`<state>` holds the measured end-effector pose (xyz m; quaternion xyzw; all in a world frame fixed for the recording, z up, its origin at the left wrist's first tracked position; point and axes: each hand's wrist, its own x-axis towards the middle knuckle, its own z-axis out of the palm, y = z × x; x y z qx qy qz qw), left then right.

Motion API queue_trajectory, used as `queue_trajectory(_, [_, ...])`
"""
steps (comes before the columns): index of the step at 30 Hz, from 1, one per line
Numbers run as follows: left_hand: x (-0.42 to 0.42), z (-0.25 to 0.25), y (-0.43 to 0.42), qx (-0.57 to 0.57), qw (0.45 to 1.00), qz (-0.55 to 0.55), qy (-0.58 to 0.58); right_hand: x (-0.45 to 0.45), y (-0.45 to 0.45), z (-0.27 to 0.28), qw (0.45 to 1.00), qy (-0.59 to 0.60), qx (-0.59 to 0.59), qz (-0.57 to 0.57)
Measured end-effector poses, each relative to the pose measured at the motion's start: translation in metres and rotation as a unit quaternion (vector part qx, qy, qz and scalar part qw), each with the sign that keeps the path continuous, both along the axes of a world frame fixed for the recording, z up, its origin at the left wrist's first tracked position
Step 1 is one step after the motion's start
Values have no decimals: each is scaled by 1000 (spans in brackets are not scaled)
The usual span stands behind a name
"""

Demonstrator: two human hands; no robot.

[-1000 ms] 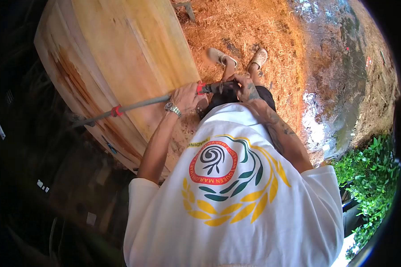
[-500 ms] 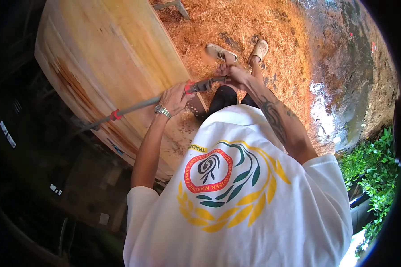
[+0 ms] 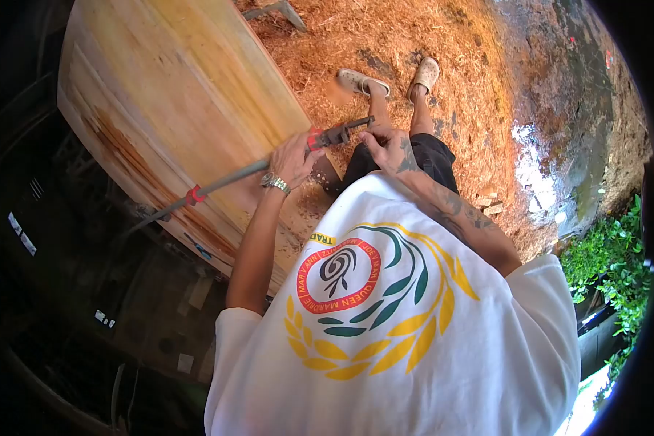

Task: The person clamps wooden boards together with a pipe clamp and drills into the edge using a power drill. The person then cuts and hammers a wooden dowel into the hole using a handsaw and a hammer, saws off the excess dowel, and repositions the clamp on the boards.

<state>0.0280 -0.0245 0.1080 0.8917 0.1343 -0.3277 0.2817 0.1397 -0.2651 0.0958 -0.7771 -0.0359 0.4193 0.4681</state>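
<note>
A long grey bar clamp (image 3: 236, 175) with red fittings lies across a wide wooden panel (image 3: 189, 80). My left hand (image 3: 292, 161), with a metal watch at the wrist, is wrapped round the bar just beside the red fitting near the screw end. At that end, my right hand (image 3: 391, 151) is closed with curled fingers at the small crank handle (image 3: 371, 122) of the clamp. Part of its grip is hidden by the hand itself. The far end of the clamp reaches past the panel's left edge into shadow.
Wood shavings (image 3: 312, 62) cover the ground around my clogs (image 3: 426, 73). A blue-handled tool (image 3: 196, 245) lies near the panel's lower edge. Small wood blocks (image 3: 490, 205) lie at the right, with a green bush (image 3: 607, 254) beyond. The left side is dark.
My right hand has swung down towards my body around the clamp's screw end, and the crank handle now shows above it. My left hand keeps its hold on the bar.
</note>
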Motion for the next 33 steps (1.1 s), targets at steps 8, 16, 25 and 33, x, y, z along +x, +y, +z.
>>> queue_trajectory(8, [-10,-26,-18,132,980,-21,-147,-8,-6,-48,998,-46,40,14])
queue_trajectory(16, [-3,-22,-15,123,989,-37,-72,17,-24,-42,925,-287,102,229])
queue_trajectory(25, [2,-20,-12,116,990,-33,-77,36,2,-101,950,-197,141,197])
queue_trajectory(33, [4,-22,-8,111,991,-51,-54,53,50,-159,983,76,-110,123])
